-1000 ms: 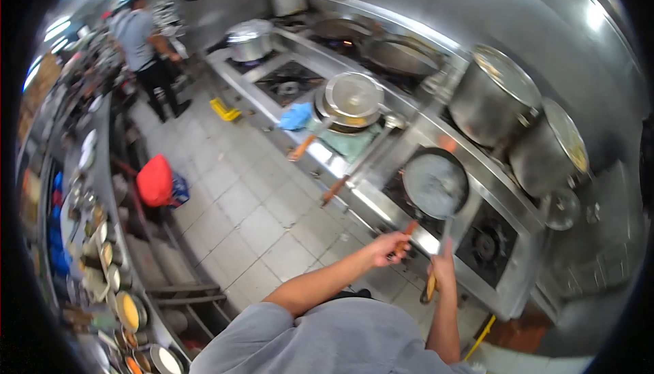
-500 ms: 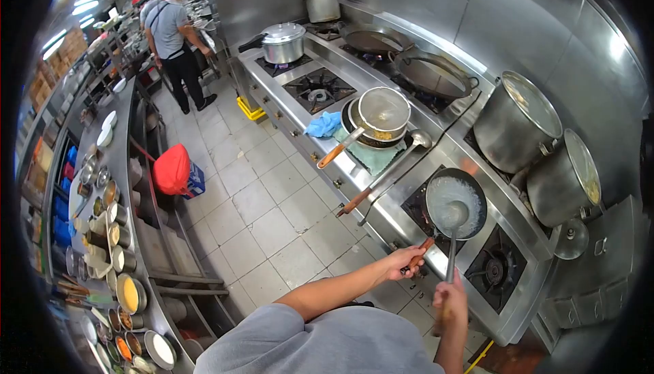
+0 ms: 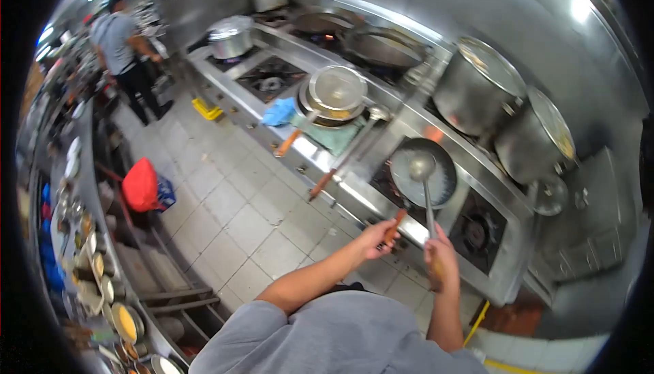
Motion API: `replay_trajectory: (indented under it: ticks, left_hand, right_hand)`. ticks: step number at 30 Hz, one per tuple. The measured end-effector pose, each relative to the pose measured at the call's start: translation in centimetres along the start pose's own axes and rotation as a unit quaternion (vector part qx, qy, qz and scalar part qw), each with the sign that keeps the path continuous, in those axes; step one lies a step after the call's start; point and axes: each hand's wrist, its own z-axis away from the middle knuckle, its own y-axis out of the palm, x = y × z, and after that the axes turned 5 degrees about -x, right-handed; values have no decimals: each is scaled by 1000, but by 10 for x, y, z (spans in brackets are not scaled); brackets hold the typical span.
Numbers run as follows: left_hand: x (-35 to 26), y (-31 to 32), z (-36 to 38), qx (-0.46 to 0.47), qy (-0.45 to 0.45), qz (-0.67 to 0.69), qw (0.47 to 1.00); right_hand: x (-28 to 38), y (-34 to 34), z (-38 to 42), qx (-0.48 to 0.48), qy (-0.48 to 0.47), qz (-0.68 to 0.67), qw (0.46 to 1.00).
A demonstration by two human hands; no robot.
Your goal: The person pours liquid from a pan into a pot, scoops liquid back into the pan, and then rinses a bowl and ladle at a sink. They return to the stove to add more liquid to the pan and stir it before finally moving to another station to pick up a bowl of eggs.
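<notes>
My left hand (image 3: 377, 240) is closed around the wooden handle of a dark frying pan (image 3: 444, 187), which sits over a front burner of the steel range. Pale, whitish liquid covers the pan's bottom. My right hand (image 3: 443, 259) grips a long metal ladle (image 3: 422, 167) by its wooden lower end. The ladle's bowl is inside the pan, over the liquid. Left of the pan, a second ladle (image 3: 379, 113) with a wooden handle lies across the range. Beside that, a mesh strainer (image 3: 337, 88) rests on a stacked pan and bowl.
Two tall stockpots (image 3: 477, 91) stand behind the pan, with woks (image 3: 385, 48) and a lidded pot (image 3: 230, 39) farther along. A bare burner (image 3: 478, 229) is to the right. Across the tiled aisle (image 3: 252, 231) runs a counter of food containers, near a red-covered bin (image 3: 141, 184). A person (image 3: 121, 47) stands at the back.
My view has swung right, so the range appears shifted left and up. The ladle's bowl has moved from the pan's near part toward its far side. Both hands keep their grips.
</notes>
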Motion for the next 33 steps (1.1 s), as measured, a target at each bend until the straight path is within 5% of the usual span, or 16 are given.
replay_trajectory:
  ticks: [3,8,10,13,16,19,21,24,25,26,28,30,33]
  left_hand:
    - [1,-1,1,24,8,0,1000]
    - [5,7,15,-3,14,-3,1000]
    - [4,12,17,-19,16,-12,1000]
    - [6,7,6,-5,3,-1,1000]
    - [4,1,3,18,-17,20,1000]
    - [5,7,9,10,-2,19,1000]
    - [5,9,10,-4,-6,-2,1000]
    - [-1,11,18,-7,-3,-14,1000]
    - [-1,10,15,8,-7,-4,1000]
    - [-2,8,11,8,-4,-3,1000]
    - [1,7,12,15,-6,-2,1000]
    - [1,11,15,-1,-9,-8,1000]
    - [2,10,15,-4,-3,-18,1000]
  right_hand:
    - [-13,31,21,-101,9,241,965]
    - [16,-3,19,49,129,-144,980]
    - [21,13,13,15,70,-126,989]
    - [-5,33,12,-91,-3,264,960]
    - [4,40,50,13,67,65,996]
    - [18,2,16,69,91,-179,977]
    - [2,-1,-4,31,21,53,998]
    - [-79,-10,-34,-97,-160,380,906]
    - [-9,47,34,-75,14,210,975]
    - [0,46,35,-72,13,210,975]
    - [8,27,34,32,83,-130,988]
    - [20,12,16,38,89,-226,969]
    - [-17,19,-16,-65,-25,219,973]
